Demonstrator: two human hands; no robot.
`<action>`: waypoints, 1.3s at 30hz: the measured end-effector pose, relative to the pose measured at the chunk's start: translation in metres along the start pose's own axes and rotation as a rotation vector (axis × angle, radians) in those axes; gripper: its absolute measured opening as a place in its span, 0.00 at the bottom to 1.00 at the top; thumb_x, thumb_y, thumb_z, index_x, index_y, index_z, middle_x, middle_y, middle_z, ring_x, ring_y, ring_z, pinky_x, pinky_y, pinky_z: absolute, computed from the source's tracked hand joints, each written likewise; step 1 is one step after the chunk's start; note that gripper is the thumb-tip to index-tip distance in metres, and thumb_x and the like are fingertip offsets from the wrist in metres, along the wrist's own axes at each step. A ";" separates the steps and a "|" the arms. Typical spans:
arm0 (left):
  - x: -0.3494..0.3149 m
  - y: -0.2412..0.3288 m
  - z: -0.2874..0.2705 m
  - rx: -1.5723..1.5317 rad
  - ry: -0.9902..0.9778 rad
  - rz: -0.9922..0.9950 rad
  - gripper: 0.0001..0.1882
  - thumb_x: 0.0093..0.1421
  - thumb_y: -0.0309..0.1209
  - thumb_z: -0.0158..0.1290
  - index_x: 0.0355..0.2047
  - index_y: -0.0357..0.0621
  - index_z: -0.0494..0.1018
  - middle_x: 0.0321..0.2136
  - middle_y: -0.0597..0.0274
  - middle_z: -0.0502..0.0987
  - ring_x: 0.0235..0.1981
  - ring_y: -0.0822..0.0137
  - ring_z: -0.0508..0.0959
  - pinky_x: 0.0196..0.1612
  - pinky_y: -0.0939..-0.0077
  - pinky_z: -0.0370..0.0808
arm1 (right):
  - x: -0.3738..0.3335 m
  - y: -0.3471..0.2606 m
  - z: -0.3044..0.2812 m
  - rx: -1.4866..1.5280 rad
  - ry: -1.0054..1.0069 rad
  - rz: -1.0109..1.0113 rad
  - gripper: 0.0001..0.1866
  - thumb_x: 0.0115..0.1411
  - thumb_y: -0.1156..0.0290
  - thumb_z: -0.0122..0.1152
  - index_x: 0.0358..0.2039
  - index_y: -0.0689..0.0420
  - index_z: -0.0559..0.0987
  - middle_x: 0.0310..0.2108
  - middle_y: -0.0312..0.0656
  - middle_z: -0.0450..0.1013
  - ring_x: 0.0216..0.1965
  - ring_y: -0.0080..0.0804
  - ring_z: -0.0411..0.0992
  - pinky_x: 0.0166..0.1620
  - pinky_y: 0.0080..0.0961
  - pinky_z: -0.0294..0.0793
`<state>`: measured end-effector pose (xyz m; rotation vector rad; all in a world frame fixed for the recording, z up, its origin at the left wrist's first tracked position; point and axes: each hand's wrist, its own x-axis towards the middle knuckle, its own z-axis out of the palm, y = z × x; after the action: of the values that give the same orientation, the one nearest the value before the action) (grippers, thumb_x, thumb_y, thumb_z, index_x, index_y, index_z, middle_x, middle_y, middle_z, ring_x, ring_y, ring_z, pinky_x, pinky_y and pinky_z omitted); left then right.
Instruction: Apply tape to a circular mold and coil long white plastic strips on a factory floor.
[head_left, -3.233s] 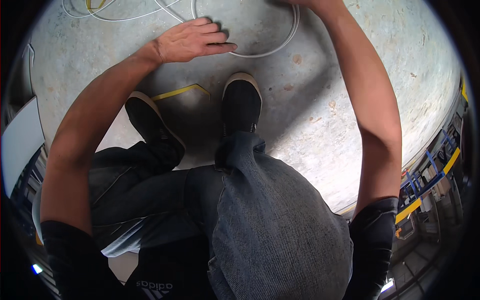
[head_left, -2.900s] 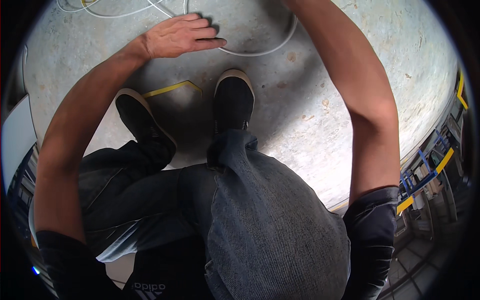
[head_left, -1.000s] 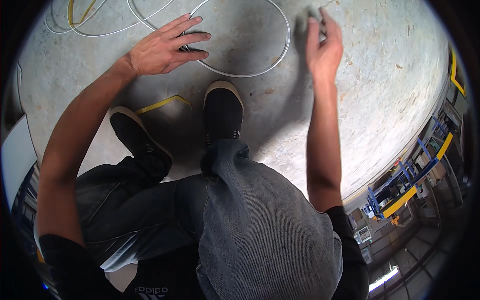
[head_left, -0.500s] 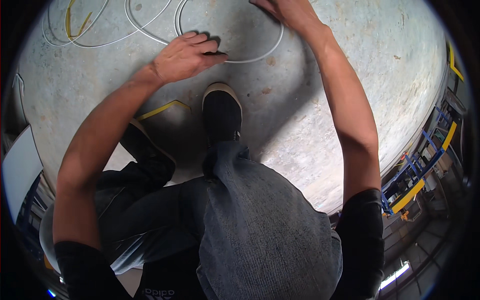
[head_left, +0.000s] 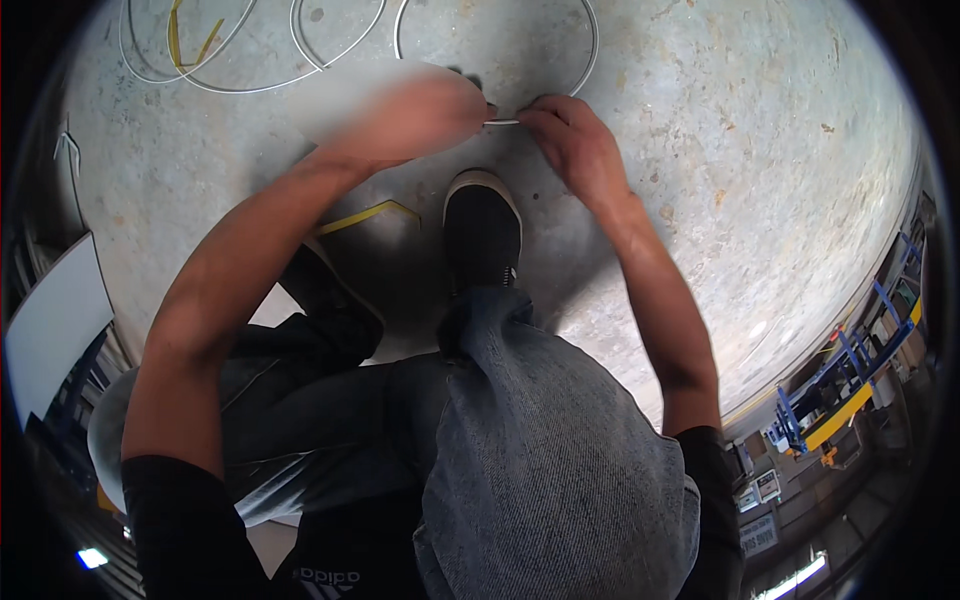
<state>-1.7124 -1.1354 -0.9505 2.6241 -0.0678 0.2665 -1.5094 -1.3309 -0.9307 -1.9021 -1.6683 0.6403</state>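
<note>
A thin whitish cable or wire (head_left: 596,45) lies in wide loops on the concrete floor. My right hand (head_left: 575,148) pinches its near part between thumb and fingers. Just to the left, my left hand (head_left: 425,118) is mostly blurred, but its fingertips show closed at the same cable. A short stretch of cable spans the small gap between both hands, just beyond my dark shoe.
More cable loops (head_left: 255,90) spread over the floor at the far left, beside a bent yellow strip (head_left: 177,45). Another yellow strip (head_left: 375,214) lies by my shoes (head_left: 482,225). A white panel (head_left: 60,320) stands at left; blue and yellow racking (head_left: 840,415) at right.
My right hand has come down and nearer, taking the cable close to my left hand. The left hand has shifted slightly right in view, and the whole view has shifted a little.
</note>
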 end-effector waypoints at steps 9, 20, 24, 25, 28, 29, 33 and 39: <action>-0.013 -0.027 -0.028 0.128 -0.003 0.042 0.15 0.63 0.33 0.61 0.51 0.52 0.85 0.39 0.71 0.76 0.43 0.67 0.76 0.51 0.70 0.76 | 0.062 0.047 -0.090 -0.343 -0.399 -0.090 0.14 0.71 0.68 0.54 0.54 0.50 0.81 0.56 0.38 0.76 0.56 0.43 0.75 0.56 0.38 0.78; -0.001 -0.005 -0.014 -0.128 0.065 -0.172 0.12 0.66 0.35 0.61 0.46 0.46 0.85 0.38 0.65 0.78 0.43 0.60 0.77 0.52 0.65 0.78 | 0.042 -0.031 -0.007 -0.277 -0.084 -0.254 0.13 0.63 0.70 0.61 0.48 0.52 0.82 0.41 0.37 0.78 0.46 0.40 0.78 0.46 0.39 0.80; -0.001 -0.010 -0.019 -0.150 0.024 -0.154 0.13 0.66 0.35 0.61 0.48 0.46 0.86 0.38 0.65 0.78 0.43 0.60 0.77 0.51 0.66 0.78 | 0.050 -0.036 -0.024 0.056 -0.148 0.210 0.14 0.67 0.61 0.63 0.46 0.56 0.82 0.44 0.47 0.80 0.46 0.49 0.77 0.51 0.39 0.77; -0.005 -0.009 -0.020 -0.154 0.026 -0.161 0.13 0.66 0.34 0.61 0.48 0.46 0.86 0.38 0.65 0.78 0.43 0.60 0.77 0.51 0.66 0.77 | 0.053 -0.041 -0.027 0.074 -0.165 0.234 0.14 0.69 0.60 0.60 0.44 0.57 0.83 0.43 0.49 0.80 0.46 0.51 0.77 0.51 0.39 0.76; -0.003 -0.007 -0.018 -0.181 0.048 -0.169 0.13 0.66 0.33 0.61 0.49 0.47 0.86 0.38 0.65 0.79 0.43 0.61 0.77 0.51 0.66 0.77 | 0.049 -0.022 -0.019 -0.012 -0.184 0.077 0.15 0.70 0.59 0.59 0.46 0.57 0.82 0.44 0.49 0.80 0.47 0.49 0.78 0.50 0.38 0.76; -0.003 -0.007 -0.018 -0.192 0.052 -0.191 0.13 0.66 0.33 0.61 0.49 0.47 0.86 0.38 0.65 0.79 0.44 0.61 0.77 0.51 0.66 0.77 | 0.049 -0.023 -0.017 -0.016 -0.186 0.071 0.15 0.70 0.59 0.59 0.46 0.57 0.82 0.44 0.49 0.80 0.47 0.49 0.78 0.50 0.38 0.76; -0.005 -0.004 -0.019 -0.206 0.056 -0.220 0.13 0.66 0.32 0.61 0.49 0.48 0.86 0.38 0.64 0.79 0.44 0.60 0.77 0.52 0.66 0.77 | 0.044 -0.027 -0.012 0.133 -0.101 0.202 0.15 0.70 0.58 0.62 0.46 0.56 0.83 0.41 0.46 0.80 0.43 0.44 0.79 0.47 0.36 0.77; -0.005 -0.004 -0.016 -0.228 0.086 -0.222 0.12 0.66 0.33 0.60 0.48 0.47 0.86 0.39 0.65 0.79 0.45 0.60 0.77 0.54 0.65 0.76 | 0.050 -0.027 -0.021 0.110 -0.044 0.162 0.12 0.67 0.63 0.67 0.47 0.55 0.83 0.42 0.44 0.79 0.40 0.40 0.78 0.44 0.35 0.79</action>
<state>-1.7195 -1.1239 -0.9402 2.3659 0.2093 0.2754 -1.5093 -1.2804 -0.8972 -1.9695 -1.4833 0.8255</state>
